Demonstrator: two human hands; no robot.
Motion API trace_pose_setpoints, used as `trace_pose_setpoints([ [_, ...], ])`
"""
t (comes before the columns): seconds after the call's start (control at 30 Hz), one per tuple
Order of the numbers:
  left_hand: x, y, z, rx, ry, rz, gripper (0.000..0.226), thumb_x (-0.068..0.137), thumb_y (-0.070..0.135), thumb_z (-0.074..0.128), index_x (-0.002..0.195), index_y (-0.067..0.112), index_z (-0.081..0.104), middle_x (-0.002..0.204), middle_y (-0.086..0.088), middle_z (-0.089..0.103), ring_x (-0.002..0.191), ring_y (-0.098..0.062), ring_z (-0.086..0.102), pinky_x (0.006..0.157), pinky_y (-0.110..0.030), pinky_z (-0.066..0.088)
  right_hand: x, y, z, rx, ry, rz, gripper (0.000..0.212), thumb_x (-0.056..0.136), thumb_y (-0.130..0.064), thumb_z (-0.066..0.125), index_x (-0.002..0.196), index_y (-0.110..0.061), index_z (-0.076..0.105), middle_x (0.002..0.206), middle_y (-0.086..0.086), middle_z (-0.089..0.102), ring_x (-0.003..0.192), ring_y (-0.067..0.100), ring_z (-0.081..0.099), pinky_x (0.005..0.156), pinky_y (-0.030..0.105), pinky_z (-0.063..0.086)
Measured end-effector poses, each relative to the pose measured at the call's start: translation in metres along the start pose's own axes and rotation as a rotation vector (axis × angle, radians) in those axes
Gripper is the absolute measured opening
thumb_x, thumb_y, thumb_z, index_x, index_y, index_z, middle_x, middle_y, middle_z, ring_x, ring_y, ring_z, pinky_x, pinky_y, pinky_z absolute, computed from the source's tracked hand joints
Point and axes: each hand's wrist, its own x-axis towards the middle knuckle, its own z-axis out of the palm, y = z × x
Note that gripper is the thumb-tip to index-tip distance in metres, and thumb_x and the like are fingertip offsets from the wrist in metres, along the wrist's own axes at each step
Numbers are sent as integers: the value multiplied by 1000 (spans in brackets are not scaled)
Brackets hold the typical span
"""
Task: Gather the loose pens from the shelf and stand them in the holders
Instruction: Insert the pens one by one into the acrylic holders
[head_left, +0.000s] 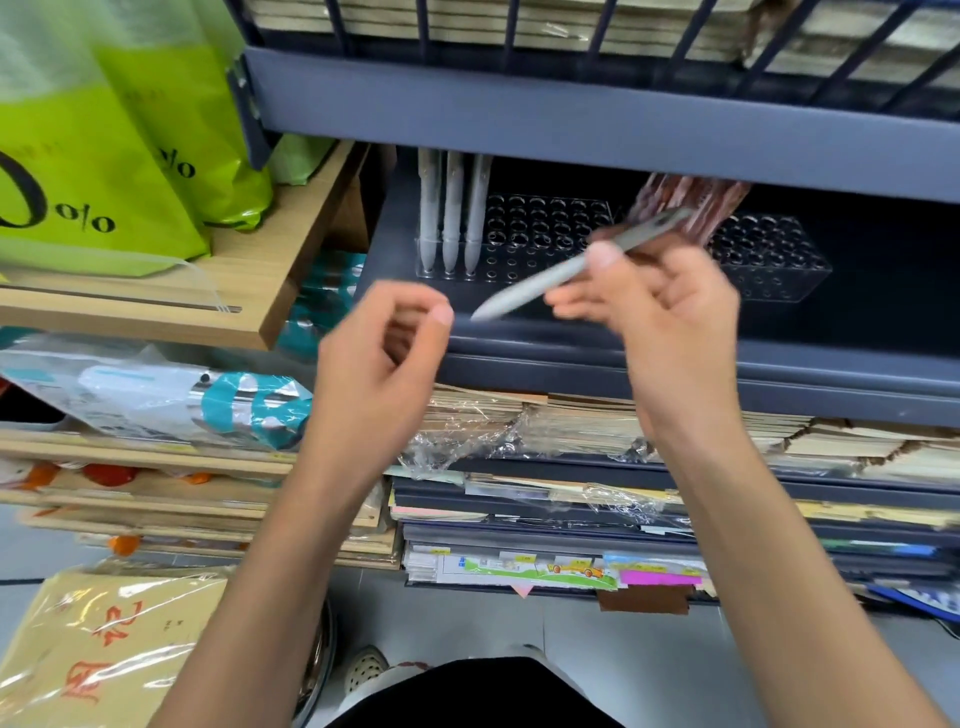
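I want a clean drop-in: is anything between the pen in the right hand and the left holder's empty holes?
Nothing visible. The grey pen, pinched in the right hand, hangs in front of the clear holder; holes right of its three standing pens are open. The shelf overhead sits low, though.

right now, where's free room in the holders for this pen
Free: the left holder's empty holes, from the three pens at its left end across to the right hand. Also the right holder's holes right of the brown bundle. Crowded: that left end, and the gap between holders, hidden by the hand, its pen and the bundle.
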Motion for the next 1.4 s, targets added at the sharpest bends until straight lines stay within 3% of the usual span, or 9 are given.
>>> trace_pose_setpoints([
  [0.1, 31, -10, -1, 228, 172, 45, 35, 89, 41, 66, 117, 22, 57, 111, 2, 61, 102, -10, 57, 91, -26, 47, 10, 0, 1, -77, 152, -159, 9, 96, -17, 57, 104, -20, 53, 90, -3, 73, 81, 23, 73, 76, 39, 60],
  [0.23, 66, -24, 9, 336, 3, -79, 90, 75, 57, 74, 146, 13, 40, 141, -4, 52, 131, -17, 47, 110, -36, 38, 24, 13, 13, -269, 227, -231, 14, 91, -26, 59, 96, -39, 56, 82, -9, 73, 81, 15, 73, 79, 42, 59],
  [0.43, 97, -27, 11, 404, -179, -69, 65, 70, 53, 79, 125, 26, 56, 123, 1, 66, 114, -21, 62, 96, -36, 49, 53, 20, 33, -381, 226, -311, 30, 91, -10, 52, 86, -40, 55, 81, -19, 68, 83, 17, 68, 85, 38, 55],
  [0.53, 104, -30, 9, 429, -178, -67, 63, 75, 46, 81, 129, 26, 56, 122, 0, 69, 114, -25, 63, 91, -29, 47, 73, 22, 37, -715, 210, -210, 24, 93, -20, 48, 81, -27, 67, 94, 4, 72, 93, 29, 66, 90, 44, 50],
  [0.7, 109, -35, 10, 517, -204, -93, 84, 80, 50, 75, 151, 31, 34, 131, -7, 65, 121, -33, 58, 100, -40, 47, 94, 20, 48, -952, 140, -123, 30, 100, -24, 43, 115, -9, 63, 120, 14, 63, 114, 30, 55, 90, 29, 37],
  [0.83, 109, -36, 8, 495, -222, -83, 80, 82, 50, 74, 150, 31, 36, 128, -9, 66, 120, -34, 58, 99, -41, 47, 104, 19, 52, -1021, 35, -151, 29, 102, -21, 41, 117, -5, 60, 117, 15, 63, 106, 27, 56, 71, 20, 26],
  [1.0, 109, -36, 8, 538, -241, -70, 78, 86, 50, 69, 152, 31, 31, 128, -12, 65, 120, -38, 57, 100, -44, 47, 116, 22, 55, -1198, -56, -74, 32, 103, -15, 35, 124, 0, 54, 129, 20, 56, 114, 35, 52, 88, 32, 32],
  [1.1, 109, -36, 8, 568, -252, -63, 76, 88, 50, 66, 152, 31, 29, 129, -13, 65, 120, -40, 57, 99, -46, 46, 115, 26, 57, -1196, -97, -21, 38, 101, -21, 39, 133, -2, 46, 133, 23, 53, 118, 38, 51, 90, 33, 37],
  [1.4, 106, -34, 8, 547, -257, -74, 73, 90, 47, 65, 151, 30, 30, 129, -10, 64, 118, -39, 57, 96, -45, 48, 113, 33, 59, -1136, -31, -84, 45, 98, -19, 46, 142, -8, 42, 147, 16, 42, 134, 33, 39, 102, 26, 27],
])
